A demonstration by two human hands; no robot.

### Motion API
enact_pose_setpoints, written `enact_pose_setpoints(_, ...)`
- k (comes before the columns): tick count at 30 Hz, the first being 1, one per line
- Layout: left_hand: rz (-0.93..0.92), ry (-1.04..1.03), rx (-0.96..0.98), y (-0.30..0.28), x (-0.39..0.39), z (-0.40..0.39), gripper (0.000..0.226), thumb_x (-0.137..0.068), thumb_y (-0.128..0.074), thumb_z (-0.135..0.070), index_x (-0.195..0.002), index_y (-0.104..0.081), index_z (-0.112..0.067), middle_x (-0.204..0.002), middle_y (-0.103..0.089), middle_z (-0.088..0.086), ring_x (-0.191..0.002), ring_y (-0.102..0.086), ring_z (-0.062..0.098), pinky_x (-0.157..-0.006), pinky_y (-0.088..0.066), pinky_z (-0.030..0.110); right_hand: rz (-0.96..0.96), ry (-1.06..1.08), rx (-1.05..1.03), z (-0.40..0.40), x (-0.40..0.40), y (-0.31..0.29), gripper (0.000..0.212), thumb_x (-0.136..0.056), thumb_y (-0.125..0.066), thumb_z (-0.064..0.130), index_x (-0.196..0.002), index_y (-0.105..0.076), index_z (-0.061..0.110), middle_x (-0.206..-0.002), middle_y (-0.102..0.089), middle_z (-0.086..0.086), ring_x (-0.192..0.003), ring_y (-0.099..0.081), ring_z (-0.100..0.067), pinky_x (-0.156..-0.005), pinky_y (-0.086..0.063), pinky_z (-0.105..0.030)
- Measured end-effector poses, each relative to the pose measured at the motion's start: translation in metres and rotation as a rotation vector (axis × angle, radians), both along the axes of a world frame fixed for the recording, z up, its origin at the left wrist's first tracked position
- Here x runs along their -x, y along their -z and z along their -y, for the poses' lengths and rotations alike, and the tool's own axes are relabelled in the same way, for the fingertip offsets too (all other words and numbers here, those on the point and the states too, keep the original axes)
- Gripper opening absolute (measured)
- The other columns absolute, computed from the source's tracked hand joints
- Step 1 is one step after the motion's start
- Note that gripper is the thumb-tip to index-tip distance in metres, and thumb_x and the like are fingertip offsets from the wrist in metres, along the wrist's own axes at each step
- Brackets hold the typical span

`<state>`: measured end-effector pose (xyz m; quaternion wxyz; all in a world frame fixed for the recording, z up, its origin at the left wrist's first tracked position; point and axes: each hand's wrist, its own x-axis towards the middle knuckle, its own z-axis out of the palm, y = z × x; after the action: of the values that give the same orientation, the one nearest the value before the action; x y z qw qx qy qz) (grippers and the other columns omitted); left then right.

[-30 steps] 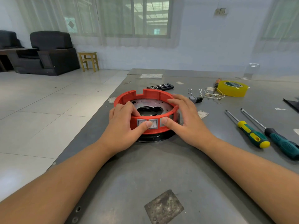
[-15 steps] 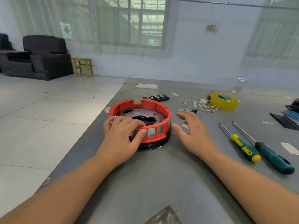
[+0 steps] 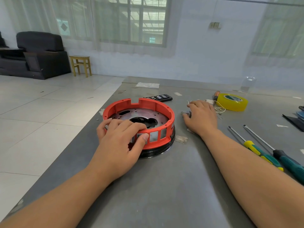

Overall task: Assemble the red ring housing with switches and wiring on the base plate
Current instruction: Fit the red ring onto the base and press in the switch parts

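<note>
Two bare hands work over a grey table [image 3: 164,186]. The left hand [image 3: 120,142] grips the near rim of the red ring housing [image 3: 139,105], its fingers curled over the top edge and its thumb pressed against the outer wall beside a row of small square windows. That housing sits on a perforated metal base plate [image 3: 143,115], with a black round part [image 3: 158,151] showing beneath it, near the table's left edge. The right hand [image 3: 203,117] lies palm down just to the right of the housing and apart from it, fingers loosely spread and slightly bent over a small dark switch part [image 3: 185,113] and thin white wires [image 3: 220,110]; whether it pinches anything cannot be told. A yellow tape roll [image 3: 232,102] stands just beyond those wires, with an orange-handled tool [image 3: 216,94] beside it. Two screwdrivers [image 3: 263,152] lie side by side at the right, and a black remote-like bar [image 3: 158,97] rests behind the housing.
</note>
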<state>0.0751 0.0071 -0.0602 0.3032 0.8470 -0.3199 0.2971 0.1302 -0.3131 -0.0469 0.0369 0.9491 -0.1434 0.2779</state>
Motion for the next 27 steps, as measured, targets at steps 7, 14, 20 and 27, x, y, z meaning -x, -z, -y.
enact_pose_setpoints(7,0.011,0.003,-0.006,0.001,-0.001,0.001,0.036,-0.100,-0.039,-0.054,-0.114,-0.067,-0.039,-0.107,-0.056,-0.028,-0.112,-0.041,0.001,-0.113,-0.009,0.030,-0.053,-0.030,0.029,0.005,-0.010,0.003,0.041,-0.092,-0.053,0.046,-0.120,-0.072,0.023,-0.131,-0.066,0.000,-0.133,-0.049,-0.025,-0.116,-0.029,-0.043)
enact_pose_setpoints(14,-0.032,-0.010,-0.038,-0.004,0.003,0.000,0.041,-0.099,-0.035,-0.057,-0.117,-0.067,-0.037,-0.110,-0.059,-0.024,-0.119,-0.044,0.007,-0.113,-0.014,0.039,-0.008,-0.200,-0.044,-0.020,0.020,0.003,0.035,-0.091,-0.062,0.047,-0.112,-0.067,0.019,-0.116,-0.068,-0.003,-0.118,-0.057,-0.027,-0.099,-0.043,-0.040)
enact_pose_setpoints(20,-0.054,-0.017,-0.051,-0.009,0.012,-0.001,0.047,-0.098,-0.033,-0.058,-0.118,-0.069,-0.035,-0.111,-0.060,-0.020,-0.122,-0.046,0.012,-0.116,-0.016,0.043,0.072,-0.283,-0.231,-0.043,0.071,0.005,0.030,-0.091,-0.061,0.051,-0.107,-0.055,0.026,-0.100,-0.067,0.007,-0.093,-0.063,-0.018,-0.072,-0.045,-0.032)
enact_pose_setpoints(27,-0.079,0.009,-0.012,-0.010,0.027,-0.006,0.043,-0.097,-0.037,-0.058,-0.115,-0.070,-0.037,-0.113,-0.065,-0.020,-0.124,-0.048,0.010,-0.118,-0.017,0.044,0.161,-0.493,-0.296,-0.078,0.142,0.002,0.024,-0.088,-0.066,0.043,-0.103,-0.053,0.030,-0.084,-0.051,0.017,-0.076,-0.051,-0.006,-0.065,-0.044,-0.025)
